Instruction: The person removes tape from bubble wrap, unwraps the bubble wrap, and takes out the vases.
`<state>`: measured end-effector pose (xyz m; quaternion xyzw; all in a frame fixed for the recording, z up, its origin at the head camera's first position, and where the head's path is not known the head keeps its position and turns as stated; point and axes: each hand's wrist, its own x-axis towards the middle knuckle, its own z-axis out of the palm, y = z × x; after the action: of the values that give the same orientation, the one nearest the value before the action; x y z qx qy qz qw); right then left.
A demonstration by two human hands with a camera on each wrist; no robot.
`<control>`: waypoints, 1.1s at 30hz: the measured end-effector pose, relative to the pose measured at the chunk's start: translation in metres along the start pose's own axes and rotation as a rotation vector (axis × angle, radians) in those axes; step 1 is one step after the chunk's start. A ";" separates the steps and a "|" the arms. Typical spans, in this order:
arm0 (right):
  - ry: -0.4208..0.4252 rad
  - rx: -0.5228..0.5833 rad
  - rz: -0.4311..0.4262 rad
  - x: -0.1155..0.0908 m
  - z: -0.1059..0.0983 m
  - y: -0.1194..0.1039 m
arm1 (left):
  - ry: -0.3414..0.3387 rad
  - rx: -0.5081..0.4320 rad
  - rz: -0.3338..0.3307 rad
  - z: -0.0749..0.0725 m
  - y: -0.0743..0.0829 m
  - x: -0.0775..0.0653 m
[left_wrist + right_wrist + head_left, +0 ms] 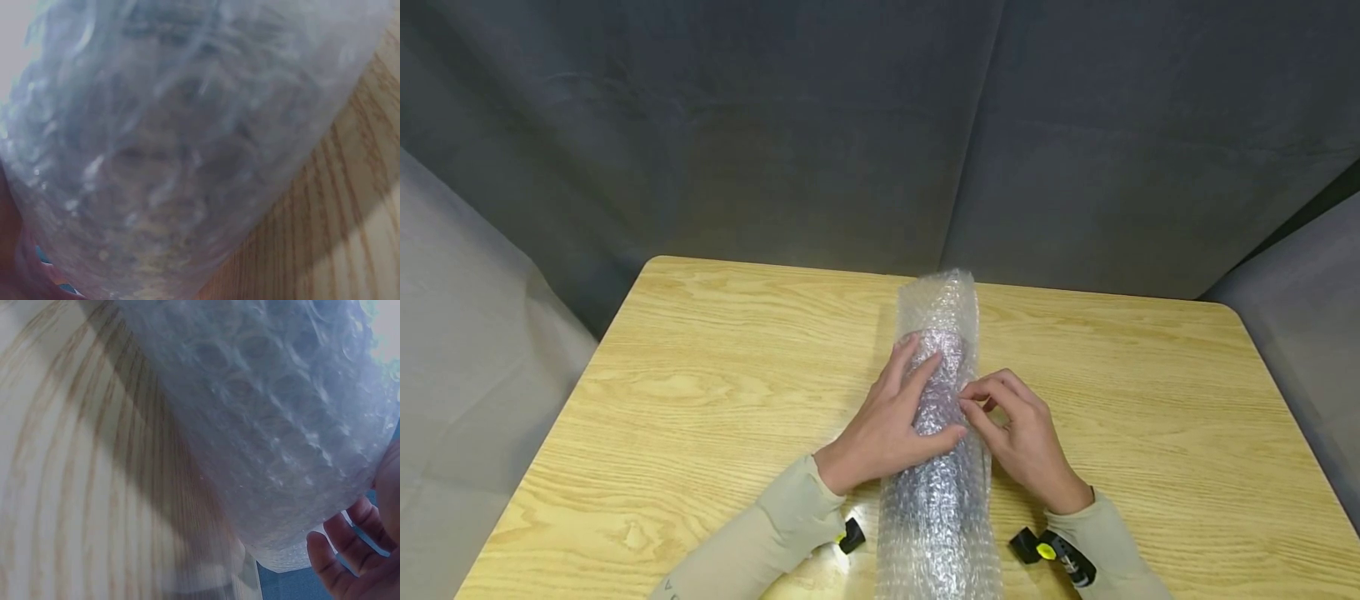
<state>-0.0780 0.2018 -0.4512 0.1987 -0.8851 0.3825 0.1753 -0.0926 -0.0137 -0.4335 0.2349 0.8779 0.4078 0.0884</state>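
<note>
A long bundle in clear bubble wrap (938, 508) lies lengthwise on the table, with something dark showing faintly inside; the layers hide its kind. My left hand (891, 421) rests across the top of the bundle, fingers spread and thumb stretched toward its right side. At the right edge, the thumb and forefinger of my right hand (1018, 429) pinch the wrap. Close up, the bubble wrap (187, 137) fills most of the left wrist view. In the right wrist view, curled fingers (356, 544) show beside the far part of the bubble wrap (281, 425).
The wooden table (722, 358) extends to both sides of the bundle. Behind it hangs a dark grey curtain (820, 150), and paler cloth (467, 358) drapes at the left. The loose far end of the wrap reaches the table's back edge.
</note>
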 end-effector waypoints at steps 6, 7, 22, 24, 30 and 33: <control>0.007 -0.010 -0.018 0.001 0.000 0.000 | -0.002 -0.008 -0.008 0.000 0.001 0.001; 0.007 -0.013 -0.019 0.001 0.000 0.000 | -0.002 -0.008 -0.008 0.000 0.001 0.001; -0.024 -0.009 -0.023 0.000 -0.002 0.001 | 0.005 0.008 0.007 0.000 0.001 0.000; -0.029 -0.005 -0.019 -0.001 -0.002 0.001 | 0.005 0.007 0.007 0.000 0.001 0.000; -0.013 0.006 -0.021 -0.001 0.000 0.002 | 0.002 0.009 0.004 -0.001 0.001 -0.001; -0.005 0.004 -0.016 -0.001 0.000 0.002 | 0.003 0.016 0.007 -0.001 0.001 -0.001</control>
<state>-0.0783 0.2030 -0.4529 0.2068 -0.8832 0.3823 0.1758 -0.0918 -0.0140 -0.4326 0.2378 0.8806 0.4013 0.0837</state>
